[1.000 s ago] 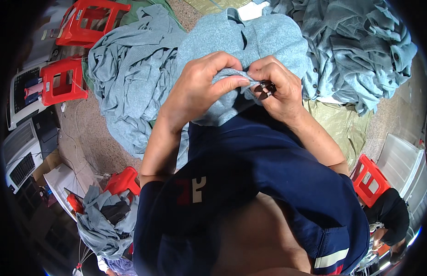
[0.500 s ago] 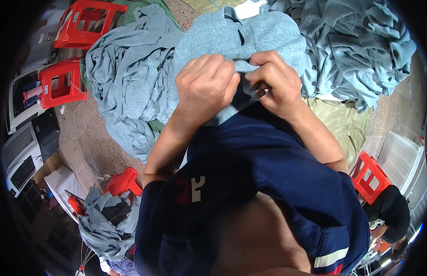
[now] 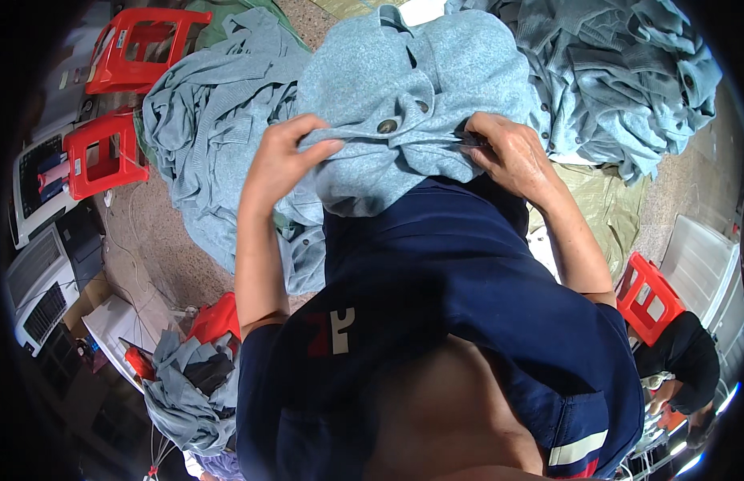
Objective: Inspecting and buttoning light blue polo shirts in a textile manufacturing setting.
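Mid-inspection, apparently: left hand [image 3: 280, 164] and right hand [image 3: 512, 156] both pinching a blue-grey buttoned cardigan [image 3: 412, 96] spread at the lap. Similar garments piled [image 3: 620, 72] just beyond. Next move probably needing a firm two-handed grip to turn the fabric.

Right hand [image 3: 512, 156] fingertips buried in garment [image 3: 412, 96] folds (small dark object indistinct), co-worker [image 3: 680, 361] cut off

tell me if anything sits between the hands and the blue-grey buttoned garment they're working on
Nothing visible does. The left hand pinches a fold of the blue-grey garment directly, and the right hand grips its other side. Whether the right hand also holds something small and dark cannot be told.
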### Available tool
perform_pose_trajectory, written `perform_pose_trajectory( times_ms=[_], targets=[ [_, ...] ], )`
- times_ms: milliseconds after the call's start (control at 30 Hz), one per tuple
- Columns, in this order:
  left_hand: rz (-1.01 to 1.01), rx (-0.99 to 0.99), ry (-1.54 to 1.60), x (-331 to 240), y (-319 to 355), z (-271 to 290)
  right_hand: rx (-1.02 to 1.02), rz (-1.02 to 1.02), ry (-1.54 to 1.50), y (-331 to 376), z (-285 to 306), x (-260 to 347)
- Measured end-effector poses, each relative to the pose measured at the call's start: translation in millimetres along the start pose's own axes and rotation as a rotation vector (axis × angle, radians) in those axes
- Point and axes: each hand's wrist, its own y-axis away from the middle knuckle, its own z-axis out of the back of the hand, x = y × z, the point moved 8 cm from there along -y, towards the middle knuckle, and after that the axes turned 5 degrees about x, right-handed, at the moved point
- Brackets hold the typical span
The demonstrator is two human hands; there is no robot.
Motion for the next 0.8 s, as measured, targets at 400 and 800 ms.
perform_pose_trajectory(
  times_ms=[400, 800],
  targets=[
    [-0.117, 0.014, 0.724, -45, 22, 22, -0.514, 0.563, -0.013, 24, 52, 64],
    [-0.239, 0.08, 0.303, -123, -10, -30, -0.783, 0.947, 0.288, 40, 49, 118]
  ],
)
